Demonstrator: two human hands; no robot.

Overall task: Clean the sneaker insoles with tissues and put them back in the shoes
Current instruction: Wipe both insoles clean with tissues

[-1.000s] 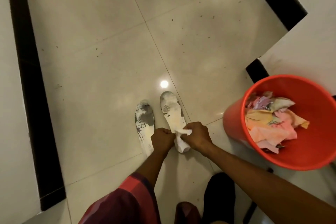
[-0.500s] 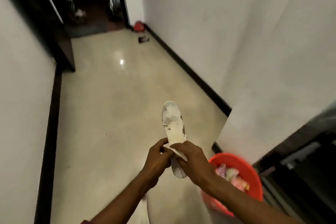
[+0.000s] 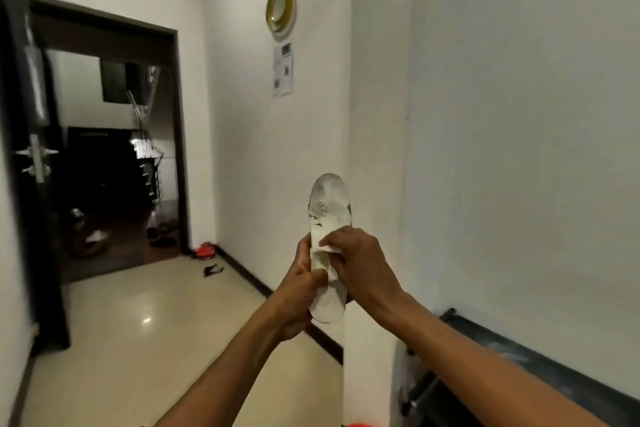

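Bare hands [image 3: 298,291] [image 3: 362,267] on lean forearms [image 3: 485,367], uncovered to the frame's edge.

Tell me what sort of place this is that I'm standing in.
Most likely a hallway inside a home: a narrow run of glossy tiled floor between white walls, an open dark-framed doorway into a dim room, and footwear lying just inside it.

No wording you can read here.
The one printed thing before you is a paper sheet [image 3: 283,69] on the wall [image 3: 242,149]; it carries dark square code patches, its lettering too small and blurred to make out.
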